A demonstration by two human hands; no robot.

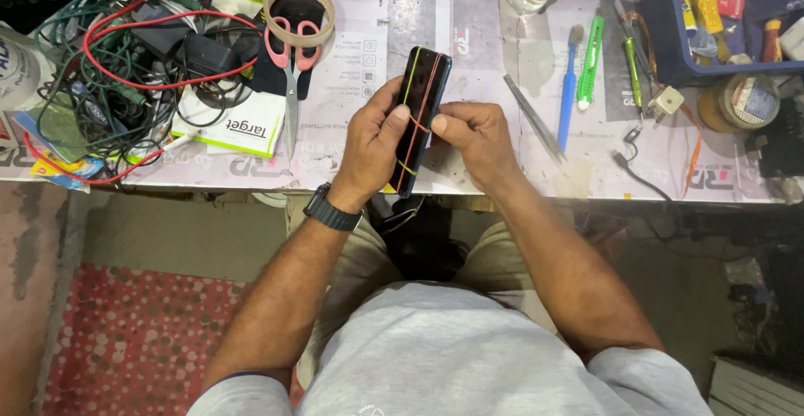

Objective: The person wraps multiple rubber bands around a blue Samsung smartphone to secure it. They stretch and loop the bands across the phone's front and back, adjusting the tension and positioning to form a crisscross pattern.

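Both hands, left hand [374, 144] and right hand [474, 136], have a closed grip on the dark rectangular phone [421, 106]; its thin red rubber band [421, 115] could snap if overstretched.

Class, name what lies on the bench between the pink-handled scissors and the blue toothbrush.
In the head view, the phone wrapped in rubber bands, held by both hands, and the metal tweezers lie between the scissors and toothbrush.

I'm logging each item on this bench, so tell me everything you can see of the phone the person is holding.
The phone is a dark, glossy slab with a blue edge, held upright on its side edge above the table. Thin rubber bands, yellow and reddish, run along and across it. The left hand grips it from the left; the right hand presses it from the right. Its screen side cannot be told.
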